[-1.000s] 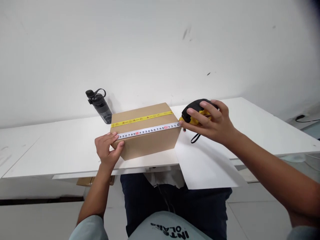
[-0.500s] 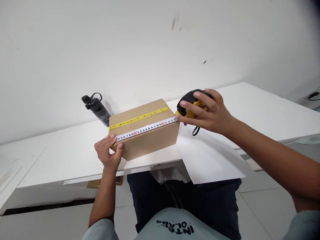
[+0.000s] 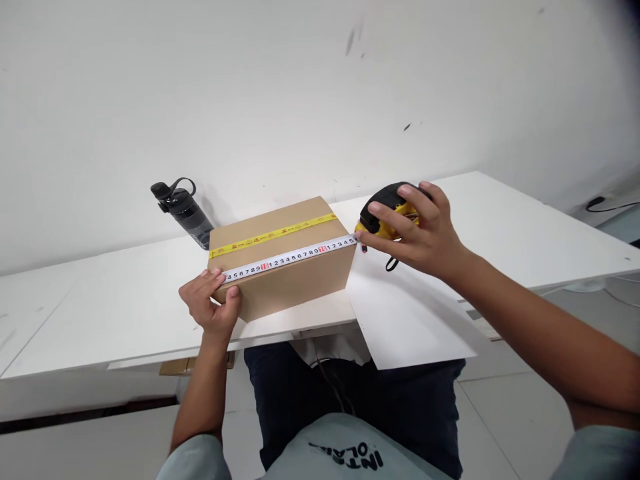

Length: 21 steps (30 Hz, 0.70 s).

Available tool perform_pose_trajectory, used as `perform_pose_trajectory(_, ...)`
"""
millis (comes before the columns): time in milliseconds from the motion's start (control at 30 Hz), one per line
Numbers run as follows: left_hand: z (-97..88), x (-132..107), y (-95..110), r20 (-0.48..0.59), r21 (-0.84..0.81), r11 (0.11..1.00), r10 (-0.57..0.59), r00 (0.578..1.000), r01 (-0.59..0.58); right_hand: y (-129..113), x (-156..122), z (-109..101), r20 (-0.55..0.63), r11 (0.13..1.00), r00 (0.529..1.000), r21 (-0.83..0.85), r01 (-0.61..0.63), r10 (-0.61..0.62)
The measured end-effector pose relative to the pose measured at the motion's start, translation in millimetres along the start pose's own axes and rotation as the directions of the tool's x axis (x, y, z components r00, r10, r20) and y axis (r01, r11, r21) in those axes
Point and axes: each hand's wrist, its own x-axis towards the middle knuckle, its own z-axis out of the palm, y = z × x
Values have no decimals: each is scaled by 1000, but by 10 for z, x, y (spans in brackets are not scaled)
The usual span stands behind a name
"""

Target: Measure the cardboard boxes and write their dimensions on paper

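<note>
A brown cardboard box (image 3: 295, 287) with a strip of yellow printed tape (image 3: 273, 235) stands on the white table. Along its top front edge lies the white blade (image 3: 290, 258) of a tape measure, numbers facing up. My left hand (image 3: 210, 301) is closed at the box's left corner, fingers pressing the blade's end and thumb against the front face. The end itself is hidden under the fingers. Just beyond the right corner, my right hand (image 3: 425, 230) grips the black and yellow tape measure (image 3: 384, 203), its wrist strap hanging below.
Behind the box's left side, a dark bottle (image 3: 184, 212) with a loop lid stands near the wall. A white paper sheet (image 3: 405, 320) hangs over the table's (image 3: 125, 307) front edge at right. A cable (image 3: 607, 203) shows at far right.
The tape measure case has moved slightly right, away from the box, and a little more blade shows. My left hand keeps its place on the corner. The whole view has shifted slightly.
</note>
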Motion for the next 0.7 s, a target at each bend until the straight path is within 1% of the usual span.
perform_pose_trajectory(133,44,-15,25,-44,-34,999,-21,999,20,-104,46,-2,1,995,998,83,-55,55)
perform_pose_trajectory(267,80,-30,36,-84,-44,999,-32,996,29,-106,19,89,-26,995,999,89,-40,42)
perform_pose_trajectory(367,83,-35,35,-70,-52,998,-43,997,39,-58,-23,172,-47,999,999,52,13,-11)
perform_pose_trajectory(467,75,-39,36,-68,-56,998,-38,997,34,1,-51,244,-112,997,991,0,78,-78)
perform_pose_trajectory(533,68,-49,36,-64,-51,998,-39,997,36,32,-59,273,-186,988,971,-54,146,-153)
perform_pose_trajectory(600,60,-65,32,-54,-41,998,-47,997,44,52,-59,279,-241,968,939,-127,218,-243)
perform_pose_trajectory(633,55,-74,29,-46,-36,998,-51,998,50,57,-57,274,-249,956,928,-163,244,-279)
perform_pose_trajectory(700,49,-93,19,-34,-33,998,-58,998,56,62,-48,257,-230,942,922,-208,265,-310)
